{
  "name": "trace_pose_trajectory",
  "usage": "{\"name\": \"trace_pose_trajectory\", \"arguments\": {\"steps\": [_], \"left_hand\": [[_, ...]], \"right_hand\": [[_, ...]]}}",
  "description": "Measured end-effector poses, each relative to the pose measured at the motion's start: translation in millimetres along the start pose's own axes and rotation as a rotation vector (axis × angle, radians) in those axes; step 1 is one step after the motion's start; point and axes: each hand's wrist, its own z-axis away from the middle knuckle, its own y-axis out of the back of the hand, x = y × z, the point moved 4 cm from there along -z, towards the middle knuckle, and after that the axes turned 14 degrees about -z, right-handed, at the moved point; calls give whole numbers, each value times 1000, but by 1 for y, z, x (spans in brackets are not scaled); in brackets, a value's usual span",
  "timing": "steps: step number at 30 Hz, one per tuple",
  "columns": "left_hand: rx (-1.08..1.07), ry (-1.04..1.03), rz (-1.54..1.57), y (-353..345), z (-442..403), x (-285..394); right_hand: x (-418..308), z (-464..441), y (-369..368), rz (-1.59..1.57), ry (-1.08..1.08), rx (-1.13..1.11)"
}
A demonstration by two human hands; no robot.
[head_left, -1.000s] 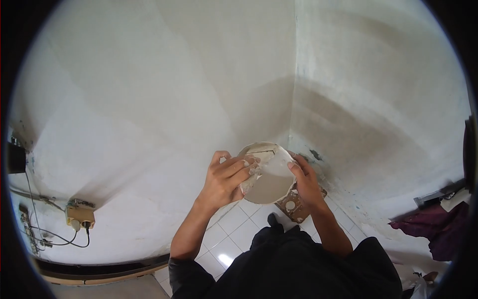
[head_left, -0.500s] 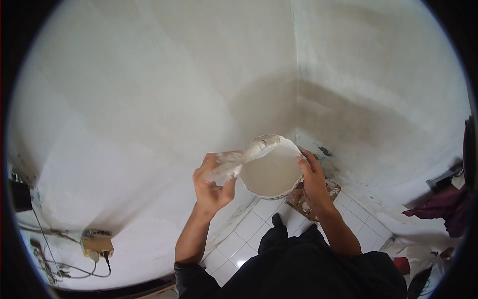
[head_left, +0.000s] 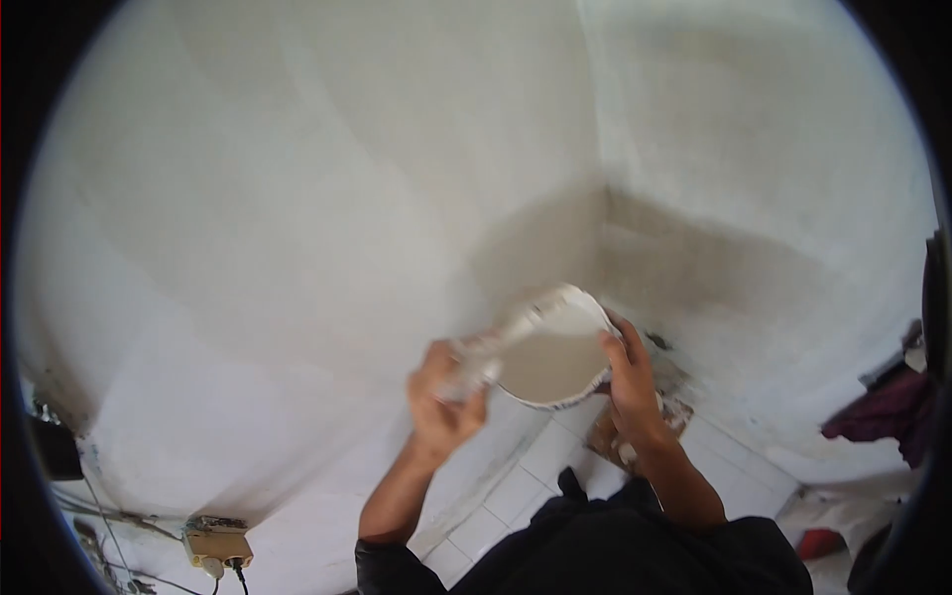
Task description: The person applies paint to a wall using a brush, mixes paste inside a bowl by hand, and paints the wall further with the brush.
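Note:
A round, white-crusted paint tub point(head_left: 607, 315) with pale off-white liquid inside is tilted in front of me. My right hand point(head_left: 632, 372) grips its right rim, thumb on the near side and fingers behind. Pinched in my left hand point(head_left: 441, 397) is a paintbrush point(head_left: 516, 322) caked in white. It lies slantwise across the tub's left rim. Motion blurs the brush and left fingers, so its exact shape is hard to make out.
Two patchy pale walls point(head_left: 297, 198) meet in a corner ahead. White floor tiles point(head_left: 518, 491) and a stained brown board point(head_left: 607, 436) lie below. A power socket box point(head_left: 218, 543) with cables is at lower left. Dark red cloth point(head_left: 878, 409) hangs at right.
The tub and both hands have shifted slightly right and down in view. The tub tilts a little more, and the brush still crosses its left rim.

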Motion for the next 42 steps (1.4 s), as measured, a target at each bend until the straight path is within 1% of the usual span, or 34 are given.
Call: {"name": "trace_pose_trajectory", "arguments": {"steps": [1,2,3,4,6,8,10,11,12,13,14,16,18,20,21,23,25,27,28,30,31,32,34,35,36,38,39,40,41,42], "left_hand": [[-74,-88,-95,0,-1,5],[-114,-246,-165,2,-12,16],[-163,-399,-240,2,-21,30],[-149,-410,-288,4,-28,37],[-213,-625,-540,-5,-31,53],[-213,-648,-594,-5,-40,57],[-232,-663,-653,-1,-51,63],[-264,-634,-660,6,-61,66],[-280,-573,-653,31,-65,55],[-266,-578,-683,43,-79,59],[-245,-537,-680,58,-94,65],[-223,-503,-686,86,-124,74],[-204,-345,-636,117,-154,74],[-179,-218,-649,137,-180,74],[-184,-219,-657,142,-191,76],[-111,-137,-671,153,-212,77],[-58,-131,-745,166,-230,76],[-44,-131,-794,179,-249,83],[-27,-168,-838,188,-263,85],[2,-192,-886,205,-287,87],[28,-236,-896,212,-298,94],[53,-277,-903,219,-307,103],[164,-281,-1027,233,-325,116],[201,-327,-1064,235,-329,127],[205,-326,-1065,234,-330,134],[334,-568,-1227,229,-328,154],[339,-659,-1392,227,-326,155],[337,-659,-1395,225,-323,151],[308,-715,-1492,216,-316,145],[276,-767,-1586,206,-306,135]], "right_hand": [[-3,-3,-2,-10,-11,8],[-7,-6,-7,-27,-4,-44],[-10,-9,-6,5,-37,-10],[-11,-12,-3,39,-71,28],[-3,-23,2,22,-53,-11],[-5,-29,6,15,-28,-31],[-7,-33,6,32,-56,-31],[-15,-30,-4,-25,-51,-41],[0,-32,-22,-5,-59,-75],[6,-39,-16,38,-47,-83],[9,-40,-14,84,-45,-77],[7,-38,-16,90,-58,-105],[10,-38,-14,110,-56,-133],[15,-40,-8,88,-72,-126],[19,-39,-3,73,-92,-106],[22,-38,6,87,-117,-109],[30,-34,17,96,-142,-113],[42,-30,34,189,-142,-139],[48,-31,34,176,-139,-152],[60,-25,42,70,-243,-117],[60,-18,39,30,-264,-55],[63,-19,38,29,-265,-62],[71,-16,45,71,-289,-72],[77,-20,52,141,-276,-134],[82,-22,58,143,-273,-137],[79,-26,52,103,-188,-165],[76,-25,51,99,-186,-169],[61,-16,42,118,-259,-127],[54,-12,38,137,-328,-86],[55,-12,39,139,-328,-88]]}}
